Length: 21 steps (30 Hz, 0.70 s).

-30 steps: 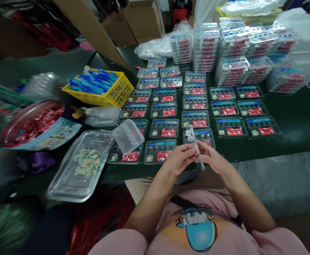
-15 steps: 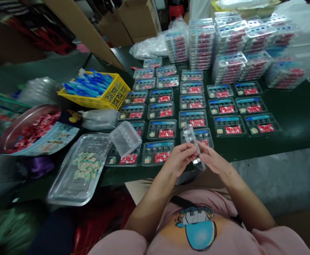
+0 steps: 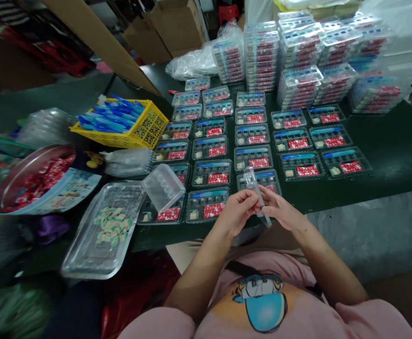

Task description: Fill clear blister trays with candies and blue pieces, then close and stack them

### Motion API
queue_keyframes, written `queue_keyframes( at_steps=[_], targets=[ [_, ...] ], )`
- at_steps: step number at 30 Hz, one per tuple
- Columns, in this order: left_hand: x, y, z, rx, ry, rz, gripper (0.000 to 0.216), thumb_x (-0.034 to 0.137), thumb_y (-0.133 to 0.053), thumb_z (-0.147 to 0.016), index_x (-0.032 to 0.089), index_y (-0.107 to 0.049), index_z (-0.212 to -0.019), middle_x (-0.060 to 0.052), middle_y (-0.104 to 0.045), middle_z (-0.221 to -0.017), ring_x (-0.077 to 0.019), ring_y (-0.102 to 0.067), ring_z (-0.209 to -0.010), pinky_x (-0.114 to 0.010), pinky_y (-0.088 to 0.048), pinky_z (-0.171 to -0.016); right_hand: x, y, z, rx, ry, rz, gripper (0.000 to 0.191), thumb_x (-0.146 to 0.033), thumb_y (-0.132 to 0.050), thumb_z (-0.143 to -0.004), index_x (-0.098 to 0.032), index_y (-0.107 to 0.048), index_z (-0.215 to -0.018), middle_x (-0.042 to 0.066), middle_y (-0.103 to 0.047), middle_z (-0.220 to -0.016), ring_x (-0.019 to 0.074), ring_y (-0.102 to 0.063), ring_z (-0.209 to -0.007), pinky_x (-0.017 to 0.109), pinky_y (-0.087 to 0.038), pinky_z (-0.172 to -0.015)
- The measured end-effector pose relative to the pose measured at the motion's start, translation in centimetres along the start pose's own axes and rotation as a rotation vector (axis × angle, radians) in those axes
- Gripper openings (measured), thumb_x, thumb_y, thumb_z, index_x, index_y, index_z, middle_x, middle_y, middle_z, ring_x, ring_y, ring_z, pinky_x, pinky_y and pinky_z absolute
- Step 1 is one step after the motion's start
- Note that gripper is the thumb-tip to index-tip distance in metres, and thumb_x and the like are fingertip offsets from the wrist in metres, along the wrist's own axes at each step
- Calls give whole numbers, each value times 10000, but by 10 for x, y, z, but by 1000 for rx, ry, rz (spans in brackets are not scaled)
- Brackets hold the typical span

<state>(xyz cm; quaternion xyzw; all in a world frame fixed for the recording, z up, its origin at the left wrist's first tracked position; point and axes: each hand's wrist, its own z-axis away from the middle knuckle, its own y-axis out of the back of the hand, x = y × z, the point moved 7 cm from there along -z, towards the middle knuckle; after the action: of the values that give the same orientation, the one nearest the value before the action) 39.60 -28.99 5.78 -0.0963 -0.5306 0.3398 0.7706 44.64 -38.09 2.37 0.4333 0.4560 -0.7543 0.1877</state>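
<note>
Between my two hands stands a clear plastic tray, turned on its edge above the front of the table. My left hand pinches it from one side, and my right hand grips its other side with the fingers closed. Just behind it lies a filled tray, partly covered by my hands. Rows of similar trays, such as the filled tray to the left, each hold a blue pen, a red packet and a small pale block. Another empty clear tray rests tilted on top of the filled ones.
On the left are a yellow basket of blue pens, a round tub of red packets and a metal tray of small pale-green blocks. Tall stacks of filled trays stand at the back right. A cardboard box is behind the table.
The view has shifted slightly, so the table's things sit a little further left. Both hands still hold the clear tray, which has turned slightly.
</note>
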Motion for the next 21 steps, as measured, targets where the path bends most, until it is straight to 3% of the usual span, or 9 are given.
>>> queue_keyframes(
  at_steps=[9, 18, 21],
  targets=[
    [-1, 3, 1, 15, 38, -25, 315, 359, -873, -616, 121, -691, -713, -11, -631, -625, -68, -557, -553, -183, -460, -575, 7, -1, 1, -46, 7, -36, 748, -444, -832, -672, -293, -553, -1350, 74, -604, -1325, 239, -542, -1244, 437, -409, -1089],
    [10, 1, 4, 85, -148, -59, 238, 318, -791, -676, 145, -629, -661, 5, -584, -599, -82, -504, -549, -205, -406, -564, 5, -11, 0, -18, 11, -71, 775, -536, -812, -643, -269, -562, -1327, 79, -633, -1261, 250, -595, -1154, 394, -482, -996],
    [20, 10, 5, 129, -234, -10, 220, 304, -768, -693, 159, -606, -663, 18, -555, -583, -82, -486, -541, -196, -388, -544, -8, 1, 5, 15, 37, -80, 734, -592, -735, -703, -269, -541, -1333, 88, -634, -1250, 258, -620, -1113, 425, -503, -967]
  ],
)
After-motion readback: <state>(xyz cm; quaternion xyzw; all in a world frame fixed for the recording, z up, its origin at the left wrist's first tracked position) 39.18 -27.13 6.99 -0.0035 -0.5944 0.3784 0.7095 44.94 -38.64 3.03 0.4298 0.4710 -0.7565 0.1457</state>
